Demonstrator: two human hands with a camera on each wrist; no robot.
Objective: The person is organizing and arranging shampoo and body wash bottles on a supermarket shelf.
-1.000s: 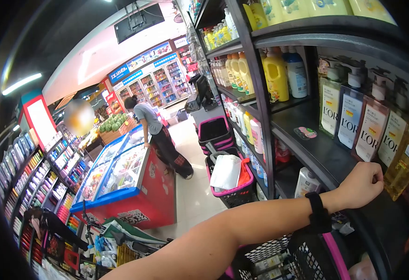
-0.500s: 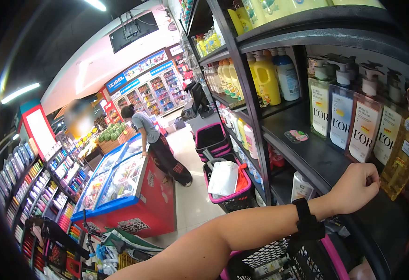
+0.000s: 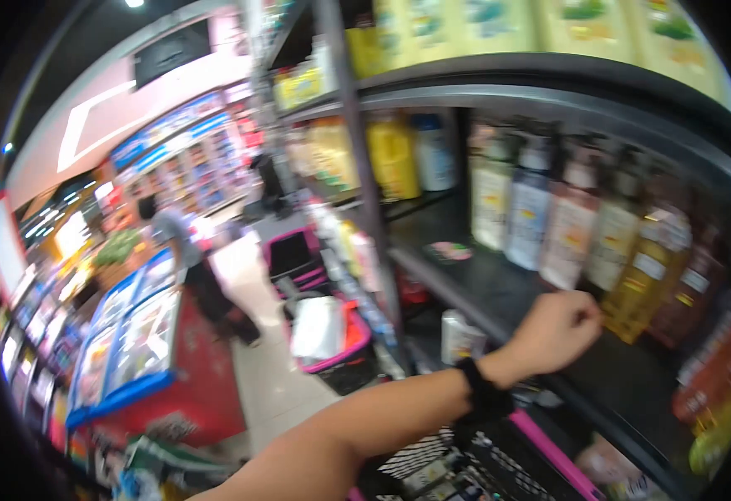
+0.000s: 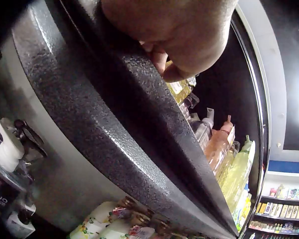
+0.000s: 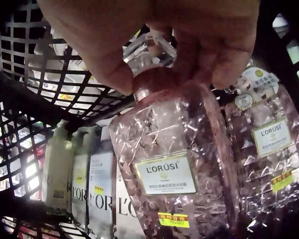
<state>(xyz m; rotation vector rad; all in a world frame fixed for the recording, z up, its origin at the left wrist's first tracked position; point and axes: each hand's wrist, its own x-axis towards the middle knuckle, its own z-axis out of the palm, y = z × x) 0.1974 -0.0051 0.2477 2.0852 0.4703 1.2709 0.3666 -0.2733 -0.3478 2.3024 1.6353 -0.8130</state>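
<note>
My left hand [image 3: 557, 330] is curled into a loose fist over the front of a black shelf [image 3: 486, 280], with nothing seen in it. An amber bottle [image 3: 645, 284] stands just beyond its knuckles, in a row with pale, blue and pink pump bottles. In the right wrist view my right hand [image 5: 204, 30] grips the neck of a pink faceted L'ORÚSI bottle [image 5: 189, 129] inside a black mesh basket [image 5: 35, 107]. Beside it stands a similar bottle [image 5: 269, 159]. Several slimmer pump bottles [image 5: 99, 174] stand behind on the left. The right hand is outside the head view.
A red chest freezer [image 3: 190, 380] stands to the left, with a person [image 3: 207, 280] leaning beside it. Pink-rimmed baskets, one holding a white bag [image 3: 319, 330], are on the floor by the shelves. Yellow bottles [image 3: 503, 33] line the shelf above.
The head view has swung right and blurred, so the freezer and person shift left and more bottles appear at the right. My left hand stays curled over the shelf.
</note>
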